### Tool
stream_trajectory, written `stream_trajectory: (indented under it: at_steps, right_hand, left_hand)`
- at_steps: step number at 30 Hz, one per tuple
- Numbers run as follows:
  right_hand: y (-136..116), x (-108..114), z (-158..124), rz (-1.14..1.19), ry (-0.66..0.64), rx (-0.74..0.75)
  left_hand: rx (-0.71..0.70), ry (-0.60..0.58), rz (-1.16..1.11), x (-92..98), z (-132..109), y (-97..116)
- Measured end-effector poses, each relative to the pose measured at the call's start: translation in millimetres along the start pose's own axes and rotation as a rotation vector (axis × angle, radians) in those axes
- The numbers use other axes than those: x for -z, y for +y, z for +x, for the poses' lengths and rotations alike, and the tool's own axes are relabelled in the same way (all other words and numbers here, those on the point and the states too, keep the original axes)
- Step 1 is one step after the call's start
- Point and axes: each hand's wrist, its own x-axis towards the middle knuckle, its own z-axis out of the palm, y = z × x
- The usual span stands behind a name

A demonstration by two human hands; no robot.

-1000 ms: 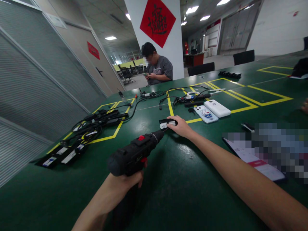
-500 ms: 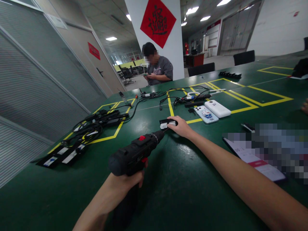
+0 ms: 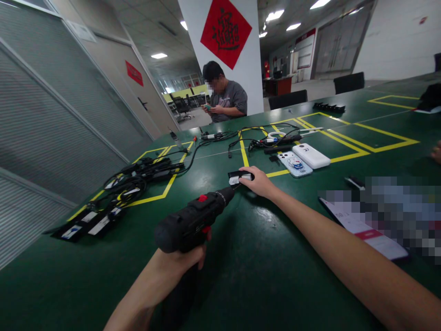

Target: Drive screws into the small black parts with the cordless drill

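Black power drill (image 3: 191, 220) is sitting in the left hand (image 3: 177, 266), which is wrapping around the grip, a finger lying by the red trigger (image 3: 206, 229). Chuck (image 3: 225, 195) is pointing forward and right, at a small black part (image 3: 237, 176) with a white label. Right hand (image 3: 258, 181) is pinching that part at its right end, holding it low over the green table (image 3: 268, 271), just ahead of the chuck. Can't tell if the bit is touching the part; too small.

Surroundings: black cables (image 3: 144, 172) are lying bunched on the left, partly covering yellow tape (image 3: 167, 188). Beyond the right hand, a phone (image 3: 295, 164) with a printed back is lying just beside a white block (image 3: 311, 156); a black bar (image 3: 278, 149) is lying behind the phone. Slotted black strip (image 3: 329, 107) is resting near the far edge. Across the table, a person in a grey shirt (image 3: 229, 99) is holding a handheld device (image 3: 207, 106). Area at right is showing pixelated.
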Motion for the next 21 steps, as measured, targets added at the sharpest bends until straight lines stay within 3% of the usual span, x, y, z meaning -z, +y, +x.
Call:
stream_trajectory:
  at_steps: [21]
  right_hand:
    - [2.0, -0.6, -0.2, -0.008, -0.001, 0.013]
  left_hand:
    - [-0.026, -0.054, -0.042, 2.3, 0.9, -7.2]
